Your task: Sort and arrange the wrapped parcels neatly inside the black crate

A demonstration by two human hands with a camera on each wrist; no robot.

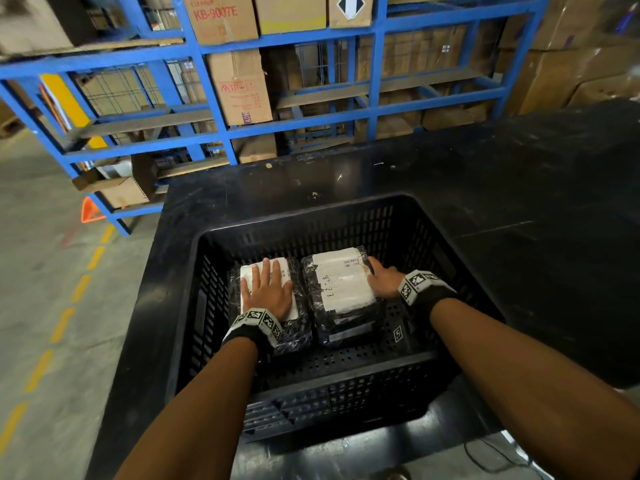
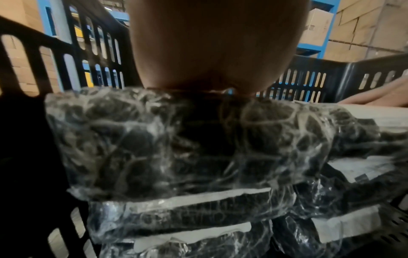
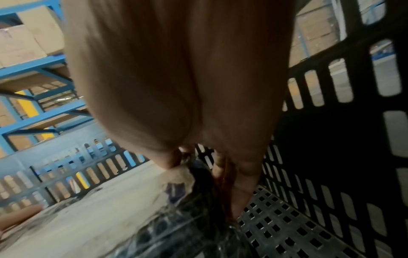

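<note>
The black crate (image 1: 311,220) stands on a black table (image 1: 485,202). Two stacks of film-wrapped dark parcels with white labels lie side by side on its floor. My left hand (image 1: 268,289) lies flat, fingers straight, on top of the left stack (image 1: 294,330); the left wrist view shows the palm (image 2: 209,52) pressing on that stack's top parcel (image 2: 154,139). My right hand (image 1: 381,280) is against the right edge of the right stack (image 1: 343,285). Its thumb lies on the label and its fingers (image 3: 240,192) reach straight down the stack's side toward the perforated crate floor (image 3: 287,227).
Bare crate floor shows in front of and right of the stacks (image 1: 363,355). Behind the table rises a blue steel rack (image 1: 214,109) holding cardboard boxes (image 1: 242,88). Concrete floor with yellow dashes (image 1: 62,323) runs along the left.
</note>
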